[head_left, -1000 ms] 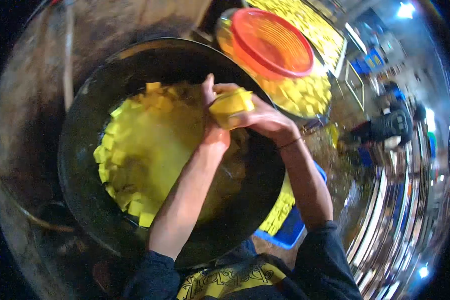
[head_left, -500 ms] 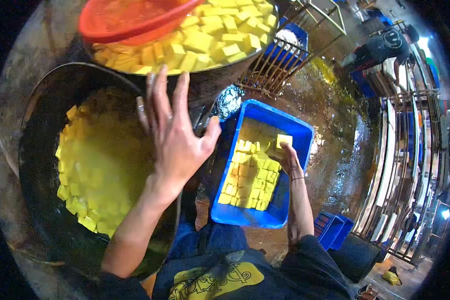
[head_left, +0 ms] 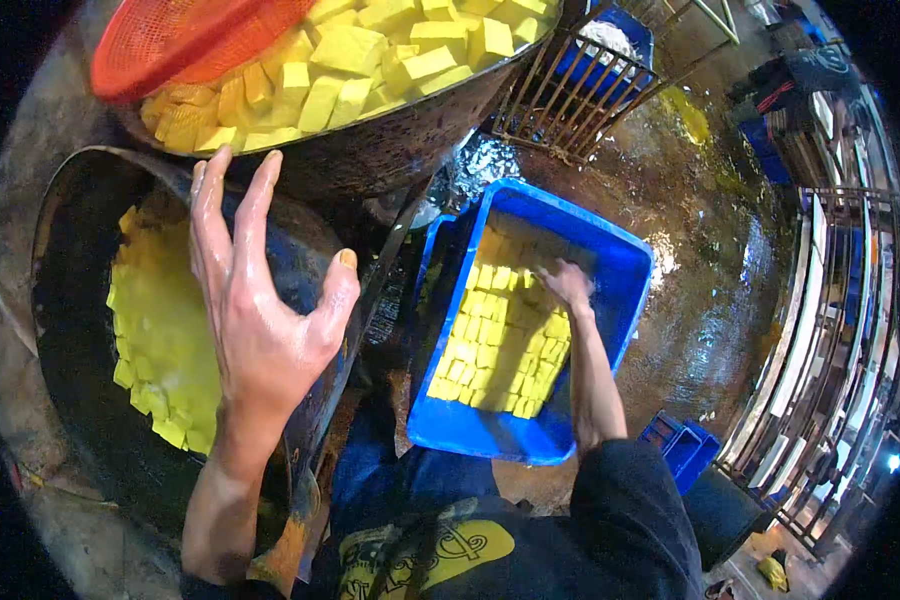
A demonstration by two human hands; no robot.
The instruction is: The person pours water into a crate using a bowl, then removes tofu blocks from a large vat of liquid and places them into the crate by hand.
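My left hand [head_left: 270, 310] hovers with fingers spread and nothing in it, above the near side of a dark round vat [head_left: 70, 230]. Yellow tofu-like blocks [head_left: 145, 390] sit in cloudy liquid inside that vat. My right hand [head_left: 570, 288] reaches into a blue plastic crate [head_left: 630, 260]. Its fingertips are at the far end of rows of yellow blocks [head_left: 485, 350]. No block shows in its grasp, though the fingers are partly hidden. A second vat [head_left: 370, 150] at the top holds more yellow blocks [head_left: 345, 50], with a red perforated basket [head_left: 200, 45] over them.
A rusty barred metal rack [head_left: 560, 90] stands beyond the crate, near a blue tub [head_left: 645, 50] with white contents. Wet floor [head_left: 690, 320] lies to the right. Farther right are long stacked racks [head_left: 810, 340] and small blue crates [head_left: 680, 450]. A dark-clothed person [head_left: 815, 75] is partly visible.
My right hand has lowered the block it held to the end of the rows, where another block now shows. My left hand appears farther left. The view has shifted.
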